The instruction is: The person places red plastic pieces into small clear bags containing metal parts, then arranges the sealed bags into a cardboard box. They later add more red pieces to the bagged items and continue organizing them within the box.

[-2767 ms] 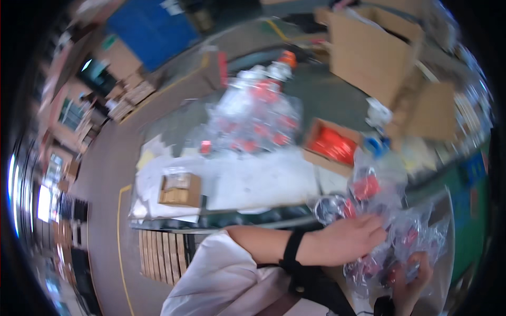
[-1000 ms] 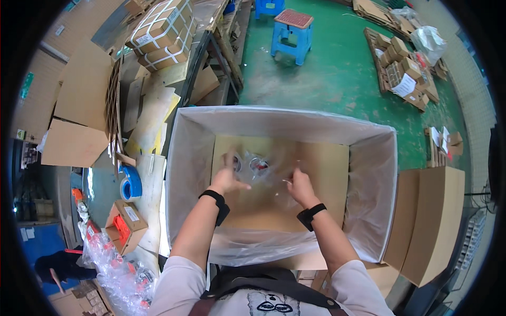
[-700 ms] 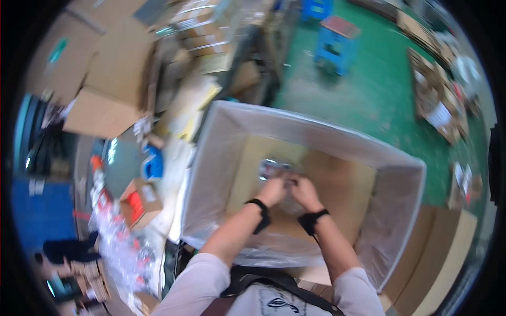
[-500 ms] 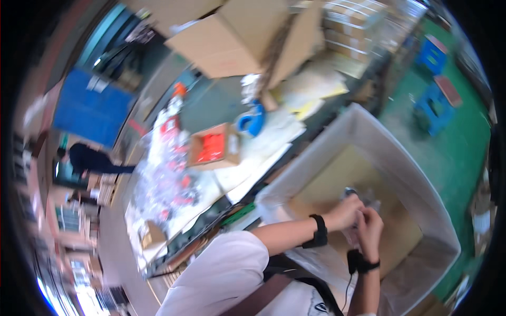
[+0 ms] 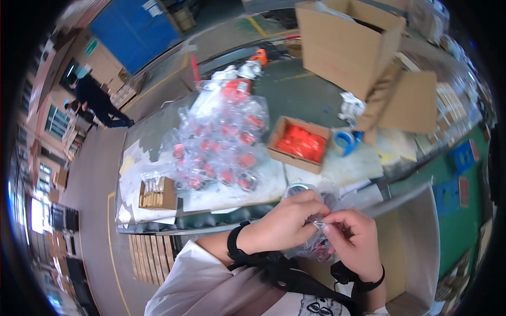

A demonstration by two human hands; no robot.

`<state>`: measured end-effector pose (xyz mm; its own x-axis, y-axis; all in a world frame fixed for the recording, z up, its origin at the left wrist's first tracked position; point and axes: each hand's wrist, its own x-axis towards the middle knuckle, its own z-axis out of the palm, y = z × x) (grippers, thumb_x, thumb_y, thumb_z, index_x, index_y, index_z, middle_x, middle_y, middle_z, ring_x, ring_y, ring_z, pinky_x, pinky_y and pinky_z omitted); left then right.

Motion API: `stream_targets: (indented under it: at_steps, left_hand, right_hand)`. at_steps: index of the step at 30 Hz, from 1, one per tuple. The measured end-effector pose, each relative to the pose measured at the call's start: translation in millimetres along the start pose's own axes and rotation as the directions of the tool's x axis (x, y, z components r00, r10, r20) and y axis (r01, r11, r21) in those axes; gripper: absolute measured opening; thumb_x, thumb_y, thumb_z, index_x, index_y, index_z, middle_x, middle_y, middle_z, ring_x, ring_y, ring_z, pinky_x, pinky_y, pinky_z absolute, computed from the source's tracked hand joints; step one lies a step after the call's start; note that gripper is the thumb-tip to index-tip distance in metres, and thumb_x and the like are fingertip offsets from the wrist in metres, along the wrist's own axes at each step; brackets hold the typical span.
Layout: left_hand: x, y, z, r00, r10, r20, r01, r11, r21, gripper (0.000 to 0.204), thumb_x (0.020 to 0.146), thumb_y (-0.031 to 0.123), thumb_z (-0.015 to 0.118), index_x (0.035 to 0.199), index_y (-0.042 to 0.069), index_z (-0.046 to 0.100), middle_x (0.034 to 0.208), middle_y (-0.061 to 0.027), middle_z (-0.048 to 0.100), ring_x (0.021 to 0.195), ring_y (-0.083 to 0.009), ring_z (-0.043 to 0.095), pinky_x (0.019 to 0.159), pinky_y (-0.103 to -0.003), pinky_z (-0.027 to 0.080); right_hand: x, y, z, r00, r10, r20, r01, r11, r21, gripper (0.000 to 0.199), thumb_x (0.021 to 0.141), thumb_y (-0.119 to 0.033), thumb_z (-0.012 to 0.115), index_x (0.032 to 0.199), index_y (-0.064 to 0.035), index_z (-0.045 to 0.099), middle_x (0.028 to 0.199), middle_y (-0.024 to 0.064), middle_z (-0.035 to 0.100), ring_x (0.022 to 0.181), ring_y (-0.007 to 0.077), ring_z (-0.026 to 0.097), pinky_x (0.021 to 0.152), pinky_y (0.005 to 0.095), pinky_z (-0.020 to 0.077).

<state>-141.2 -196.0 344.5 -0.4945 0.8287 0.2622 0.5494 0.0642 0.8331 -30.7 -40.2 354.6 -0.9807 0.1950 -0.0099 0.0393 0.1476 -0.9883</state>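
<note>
Across the long worktable (image 5: 284, 92) spreads a heap of clear bags (image 5: 221, 147) with red pieces inside, an open carton of red packets (image 5: 300, 143) just to its right! Nearer, left hand (image 5: 287, 224) and right hand (image 5: 356, 242) come together, fingertips pinching a clear plastic bag (image 5: 319, 248) between them, near the table's front edge, beside the pale-walled box (image 5: 423, 231).

2 hands (image 5: 284, 224), 10+ bagged pieces (image 5: 226, 176), 1 red-filled box (image 5: 292, 161), 1 tape dispenser (image 5: 358, 137), 2 blue stools (image 5: 464, 157).
</note>
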Motion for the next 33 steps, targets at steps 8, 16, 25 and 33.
stream_targets:
  at_steps: [8, 16, 25, 33]
  left_hand:
    - [-79.9, -81.3, -189.9, 0.889, -0.299, -0.348, 0.322, 0.947, 0.009, 0.024, 0.076, -0.008, 0.059, 0.098, -0.001, 0.063, 0.094, -0.012, 0.061, 0.076, -0.0221, 0.061, 0.064, -0.031, 0.049]
    - [-134.6, -142.8, -391.9, 0.603, -0.427, -0.674, 0.454, 0.878, -0.15, 0.012, 0.089, 0.003, 0.06, 0.098, -0.002, 0.063, 0.073, -0.0017, 0.06, 0.056, -0.0072, 0.055, 0.051, -0.022, 0.046]
    - [-170.3, -326.5, -513.5, 0.356, -0.423, -0.833, 0.765, 0.644, 0.0, 0.016, 0.085, 0.008, 0.061, 0.094, -0.005, 0.065, 0.068, -0.0084, 0.064, 0.056, -0.0146, 0.062, 0.052, -0.029, 0.049]
    - [-203.5, -451.3, -499.9, 0.279, -0.583, -0.763, 0.788, 0.593, -0.165, 0.018, 0.086, 0.007, 0.057, 0.097, -0.003, 0.065, 0.067, -0.0099, 0.064, 0.053, -0.0161, 0.063, 0.049, -0.03, 0.049]
  right_hand:
    - [150.6, -37.8, 126.5, 0.966, -0.1, 0.237, 0.09, 0.995, 0.051, 0.016, 0.088, 0.0, 0.061, 0.103, 0.0, 0.067, 0.085, 0.0044, 0.057, 0.056, 0.0081, 0.058, 0.048, 0.0199, 0.0471]
    - [294.2, -73.9, 122.6, 0.969, -0.218, -0.117, 0.221, 0.975, 0.012, 0.016, 0.092, -0.007, 0.059, 0.104, 0.0018, 0.065, 0.08, 0.0024, 0.061, 0.057, 0.0044, 0.052, 0.049, 0.0198, 0.0461]
    - [463.2, 69.7, 111.3, 0.91, -0.105, -0.401, 0.077, 0.993, -0.085, 0.016, 0.094, -0.008, 0.056, 0.107, 0.0015, 0.059, 0.08, 0.0028, 0.058, 0.056, 0.0062, 0.051, 0.054, 0.0244, 0.0536]
    - [480.4, 158.9, 102.4, 0.785, 0.412, -0.462, -0.112, 0.829, 0.548, 0.014, 0.093, -0.011, 0.057, 0.105, -0.0039, 0.055, 0.074, 0.0036, 0.053, 0.061, 0.0132, 0.054, 0.065, 0.0381, 0.0596]
